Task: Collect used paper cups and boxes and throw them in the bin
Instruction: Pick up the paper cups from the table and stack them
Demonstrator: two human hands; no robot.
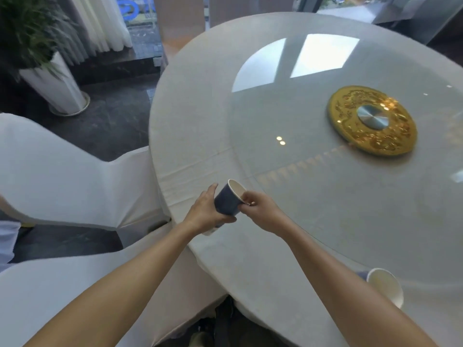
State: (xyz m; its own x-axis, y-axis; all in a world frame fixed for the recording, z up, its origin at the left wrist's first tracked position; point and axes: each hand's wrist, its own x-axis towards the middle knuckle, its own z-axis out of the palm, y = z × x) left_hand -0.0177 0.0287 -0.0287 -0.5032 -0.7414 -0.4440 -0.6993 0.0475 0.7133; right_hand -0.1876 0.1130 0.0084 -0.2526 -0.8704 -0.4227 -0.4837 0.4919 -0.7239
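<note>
Fingers (246,196) around one blue cup (226,200)

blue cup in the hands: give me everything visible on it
The blue paper cup has a dark blue outer wall, a white inside and a thin rolled rim. It is tilted, mouth up and to the right, held above the white tablecloth at the table's near edge. The left hand wraps its wall and base; the right hand pinches the rim. Contents cannot be seen.
</note>
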